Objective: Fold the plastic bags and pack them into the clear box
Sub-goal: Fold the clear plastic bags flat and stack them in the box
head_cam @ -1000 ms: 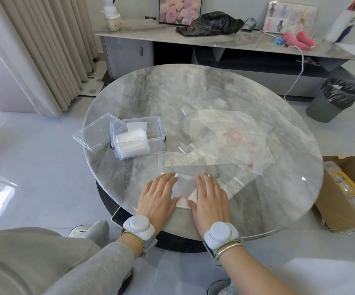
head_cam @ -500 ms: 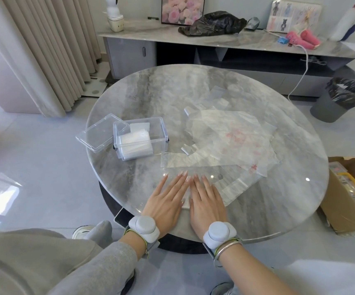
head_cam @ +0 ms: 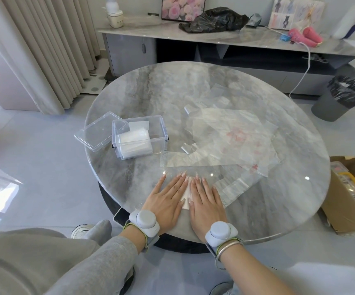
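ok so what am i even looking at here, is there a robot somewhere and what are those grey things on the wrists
No robot here: a person works with bare hands, and the one picture comes from a wide-angle camera worn on their head, looking down. The left hand and right hand lie flat, side by side, pressing a folded plastic bag onto the round marble table; nothing is gripped. The grey pucks are strapped to the wrists; their purpose I cannot tell. Left of the hands stands the clear box, open, holding folded bags, its lid beside it. Loose flat bags lie further back.
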A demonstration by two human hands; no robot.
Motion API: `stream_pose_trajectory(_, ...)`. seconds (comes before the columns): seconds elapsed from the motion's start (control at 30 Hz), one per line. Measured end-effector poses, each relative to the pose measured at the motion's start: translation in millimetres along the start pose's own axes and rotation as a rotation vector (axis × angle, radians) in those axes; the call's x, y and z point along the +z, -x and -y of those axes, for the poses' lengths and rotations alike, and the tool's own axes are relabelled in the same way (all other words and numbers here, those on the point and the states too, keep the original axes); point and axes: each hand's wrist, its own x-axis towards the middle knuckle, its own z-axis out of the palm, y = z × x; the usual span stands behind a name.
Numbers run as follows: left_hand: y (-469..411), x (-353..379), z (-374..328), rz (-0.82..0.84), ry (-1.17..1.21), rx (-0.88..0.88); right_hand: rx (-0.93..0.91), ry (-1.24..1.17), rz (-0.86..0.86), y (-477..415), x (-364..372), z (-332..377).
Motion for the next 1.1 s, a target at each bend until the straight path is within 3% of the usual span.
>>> stream_pose_trajectory(0.23, 0.8, 0.5, -2.6, -0.004, 0.008, -0.011, 0.020, -0.129, 0.016, -7.0, -22.0, 4.5)
stream_pose_trajectory(0.37, 0.8, -2.1, -4.8, -0.019, 0.026, -0.025, 0.334, -0.400, 0.014, -17.6, -53.9, 6.3)
stream_pose_trajectory(0.6, 0.3, 3.2, -2.3, -0.021, 0.056, -0.022, 0.672, -0.594, 0.270, -32.7, -55.8, 1.8)
stream_pose_trajectory(0.73, 1.1, 2.7, -1.6, -0.010, 0.062, -0.014, 0.714, -0.783, 0.312, -36.7, -56.0, 3.3)
stream_pose_trajectory(0.93, 1.8, -0.8, 1.9, -0.033, 0.193, -0.010, 0.620, -0.690, 0.299, -30.5, -52.9, 1.5)
stream_pose_trajectory(1.0, -0.5, -11.4, 4.3, -0.086, 0.351, -0.106, 0.592, -0.698, 0.248, -27.1, -55.7, 0.8)
stream_pose_trajectory(1.1, -8.6, -36.0, 7.2, -0.238, 0.631, -0.426, 0.548, -0.751, 0.170, -26.7, -64.1, 4.9)
